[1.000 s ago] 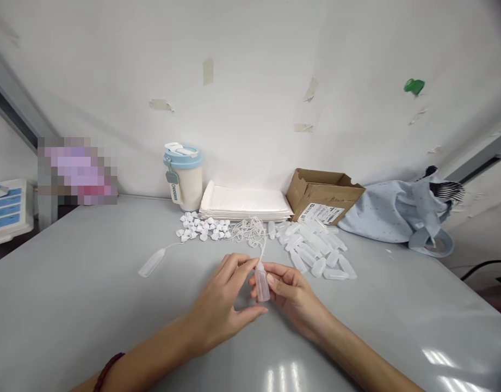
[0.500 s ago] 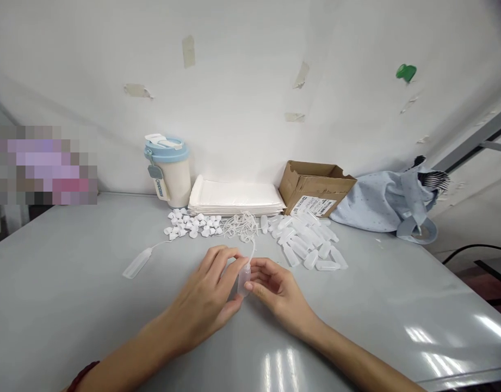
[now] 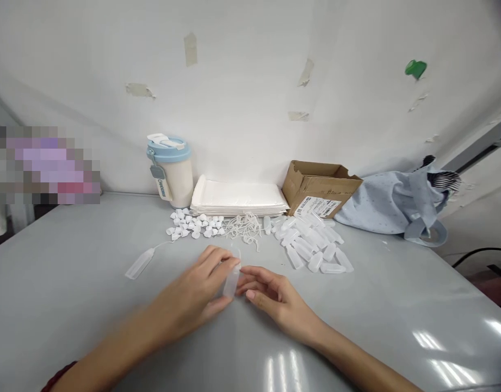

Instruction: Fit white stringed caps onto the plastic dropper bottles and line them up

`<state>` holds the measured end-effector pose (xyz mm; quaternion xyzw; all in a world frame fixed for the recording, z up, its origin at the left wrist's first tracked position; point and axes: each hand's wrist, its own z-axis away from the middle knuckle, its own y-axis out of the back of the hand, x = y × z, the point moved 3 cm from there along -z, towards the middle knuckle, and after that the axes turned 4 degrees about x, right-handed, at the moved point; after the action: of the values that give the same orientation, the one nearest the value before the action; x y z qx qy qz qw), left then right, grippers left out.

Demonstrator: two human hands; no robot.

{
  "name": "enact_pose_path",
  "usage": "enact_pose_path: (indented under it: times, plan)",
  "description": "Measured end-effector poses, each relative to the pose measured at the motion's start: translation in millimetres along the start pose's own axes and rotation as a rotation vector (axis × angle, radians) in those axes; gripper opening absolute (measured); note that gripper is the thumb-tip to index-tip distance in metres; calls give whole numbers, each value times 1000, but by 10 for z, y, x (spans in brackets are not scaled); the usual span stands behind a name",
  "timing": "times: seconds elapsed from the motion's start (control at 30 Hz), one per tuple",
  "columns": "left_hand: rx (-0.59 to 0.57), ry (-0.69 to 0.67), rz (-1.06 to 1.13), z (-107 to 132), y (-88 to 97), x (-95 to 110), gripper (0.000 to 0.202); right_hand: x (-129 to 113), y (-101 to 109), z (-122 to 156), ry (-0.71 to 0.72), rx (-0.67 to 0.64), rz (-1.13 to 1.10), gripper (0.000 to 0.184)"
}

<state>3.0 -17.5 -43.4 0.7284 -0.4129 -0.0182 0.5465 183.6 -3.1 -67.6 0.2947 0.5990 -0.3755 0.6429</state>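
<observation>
My left hand (image 3: pixel 189 296) grips a small translucent plastic bottle (image 3: pixel 231 283) between its fingers and thumb, with a thin white cord standing out of the top. Close on the right side of it is my right hand (image 3: pixel 280 302), thumb spread from the fingers and nothing held; its fingertips are beside the bottle, and I cannot tell whether they touch it. A similar bottle (image 3: pixel 139 264) with a cord from its neck lies on the table to the left. Beyond my hands are a heap of loose white cords (image 3: pixel 245 224) and a pile of translucent bottles (image 3: pixel 309 239).
Small white caps (image 3: pixel 196 225) lie scattered on the grey table (image 3: pixel 70 321) in front of a lidded cup (image 3: pixel 179 179). Along the wall are a stack of white envelopes (image 3: pixel 242 196), an open cardboard box (image 3: pixel 315 188) and a light blue cloth bag (image 3: pixel 384 201).
My left hand has moved a little left with the bottle. My right thumb has come off the bottle, and that hand has loosened.
</observation>
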Motion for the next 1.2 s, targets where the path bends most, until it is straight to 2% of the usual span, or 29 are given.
enact_pose_path:
  times: [0.2,0.27,0.33,0.67,1.07,1.2]
  plan:
    - [-124,345,-157,271,560,-629,46,-24,81,15,-38,110,76,44]
    - [-161,423,-187,359,714,-778,47,-34,97,16,-42,119,83,44]
    - [-209,452,-195,417,793,-855,46,-29,100,15,-51,118,92,44]
    - [-349,532,-235,499,782,-876,47,-57,74,9,-112,136,126,43]
    - [-388,552,-252,497,723,-863,54,-76,90,-1,-130,172,135,43]
    - [-368,553,-286,512,739,-889,58,-87,90,-6,-129,172,155,43]
